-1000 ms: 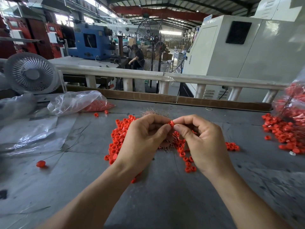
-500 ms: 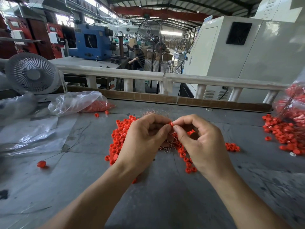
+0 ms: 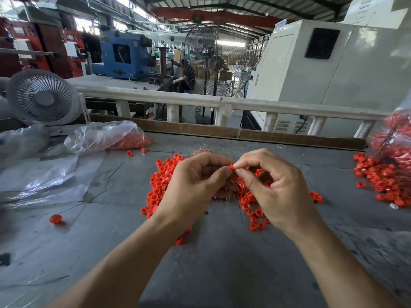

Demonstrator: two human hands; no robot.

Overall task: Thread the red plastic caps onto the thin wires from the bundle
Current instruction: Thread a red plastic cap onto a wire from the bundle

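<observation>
A small red cap (image 3: pixel 232 167) is pinched between the thumb and forefinger of my right hand (image 3: pixel 275 192). My left hand (image 3: pixel 195 187) meets it fingertip to fingertip, fingers curled; the thin wire it holds is too fine to see. Behind and under both hands lies the coppery wire bundle (image 3: pixel 209 151), mostly hidden. A heap of loose red caps (image 3: pixel 163 176) spreads across the grey table (image 3: pixel 222 263) beneath the hands.
One capped wire (image 3: pixel 55 218) lies at the left. A clear bag of red caps (image 3: pixel 106 137) and empty plastic bags (image 3: pixel 42 181) sit at the left, a small fan (image 3: pixel 42 97) behind. More caps (image 3: pixel 382 174) and a bag (image 3: pixel 398 138) are at the right edge.
Both hands stay together over the heap; the red cap now shows a little more between the fingertips, and the right fingers have shifted slightly.
</observation>
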